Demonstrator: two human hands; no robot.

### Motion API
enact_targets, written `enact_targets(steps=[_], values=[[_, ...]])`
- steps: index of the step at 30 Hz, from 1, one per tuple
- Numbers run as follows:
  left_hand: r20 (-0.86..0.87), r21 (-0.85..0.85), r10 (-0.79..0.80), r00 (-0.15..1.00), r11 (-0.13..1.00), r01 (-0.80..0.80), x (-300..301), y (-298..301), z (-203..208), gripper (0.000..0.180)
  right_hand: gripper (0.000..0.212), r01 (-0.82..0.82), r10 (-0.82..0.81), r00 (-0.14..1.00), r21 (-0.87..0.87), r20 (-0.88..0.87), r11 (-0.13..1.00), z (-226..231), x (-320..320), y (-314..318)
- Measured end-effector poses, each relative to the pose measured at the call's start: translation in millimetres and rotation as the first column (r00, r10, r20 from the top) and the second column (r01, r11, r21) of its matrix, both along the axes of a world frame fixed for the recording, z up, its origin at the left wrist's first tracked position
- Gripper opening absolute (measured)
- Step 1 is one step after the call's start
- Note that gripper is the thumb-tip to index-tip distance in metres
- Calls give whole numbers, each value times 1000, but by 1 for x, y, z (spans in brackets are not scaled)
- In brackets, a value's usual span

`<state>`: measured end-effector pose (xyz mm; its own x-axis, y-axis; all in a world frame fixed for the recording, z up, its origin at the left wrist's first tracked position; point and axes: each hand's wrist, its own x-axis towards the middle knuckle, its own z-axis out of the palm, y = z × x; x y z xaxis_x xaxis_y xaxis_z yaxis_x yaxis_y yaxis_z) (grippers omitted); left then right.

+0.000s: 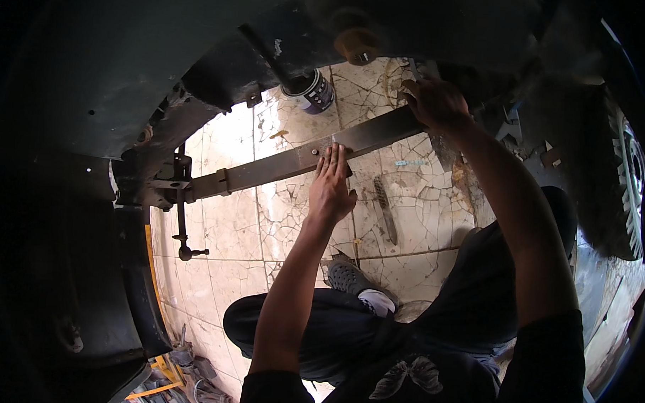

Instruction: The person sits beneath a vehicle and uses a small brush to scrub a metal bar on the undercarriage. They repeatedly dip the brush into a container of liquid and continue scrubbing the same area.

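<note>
A long, dark leaf spring (267,170) runs slantwise under the vehicle, with a clip near its left end and a small round bolt head near its middle. My left hand (330,189) lies on it just right of that bolt head, fingers stretched out and nearly flat. A small dark piece shows beside the palm; I cannot make out what it is. Farther up and to the right, my right hand (442,105) is closed round the right part of the spring. Its fingertips are in shadow, and the spring's end is hidden behind the hand.
A paint can (313,94) stands on the cracked tile floor (293,232) beyond the spring. A dark, file-like tool (385,211) lies nearer me. On the left hangs a rod with a ball joint (186,253). Dark vehicle panels (71,65) surround the space; a toothed wheel (630,187) stands right.
</note>
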<state>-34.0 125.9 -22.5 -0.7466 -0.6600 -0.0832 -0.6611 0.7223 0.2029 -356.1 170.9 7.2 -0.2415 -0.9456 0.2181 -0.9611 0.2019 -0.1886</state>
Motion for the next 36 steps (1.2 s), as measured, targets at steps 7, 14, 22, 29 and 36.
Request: enact_targets(steps=[7, 14, 22, 29, 36], values=[[-34, 5, 68, 997, 998, -68, -26, -46, -3, 112, 32, -1, 2, 1000, 13, -29, 1000, 2, 1, -1], [-114, -112, -9, 993, 994, -3, -2, -13, -30, 101, 36, -28, 27, 1000, -24, -8, 999, -1, 1, -1], [-196, -73, 29, 980, 996, -44, -31, -28, -20, 109, 40, -21, 20, 1000, 37, 9, 999, 5, 0, -2], [-115, -65, -60, 991, 997, 53, -28, 10, -16, 108, 33, -21, 17, 999, -89, -51, 996, -9, -5, -1], [-185, -105, -25, 982, 994, 6, -66, -25, -14, 115, 34, -48, 47, 999, -62, -22, 997, -4, 1, -6]])
